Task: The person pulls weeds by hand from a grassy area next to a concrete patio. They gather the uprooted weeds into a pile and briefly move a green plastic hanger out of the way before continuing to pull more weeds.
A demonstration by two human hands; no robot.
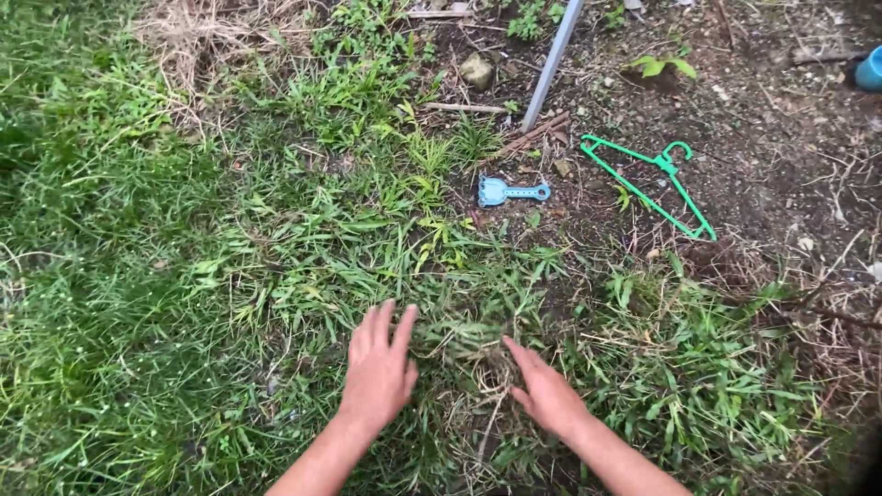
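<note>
Both my hands reach down over a tuft of grass and dry stalks (464, 344) in the lower middle of the view. My left hand (378, 367) lies flat with its fingers stretched forward, on the tuft's left side. My right hand (544, 390) is open too, fingers pointing up-left at the tuft's right side, close to a curl of dry stems (494, 372). Neither hand holds anything.
Thick green grass (156, 276) covers the left and the foreground. Bare dark soil (781, 156) lies at the upper right, with a green plastic hanger (648, 184), a small blue toy rake (510, 192), a grey pole (551, 64), a stone (476, 70) and a blue container edge (871, 69).
</note>
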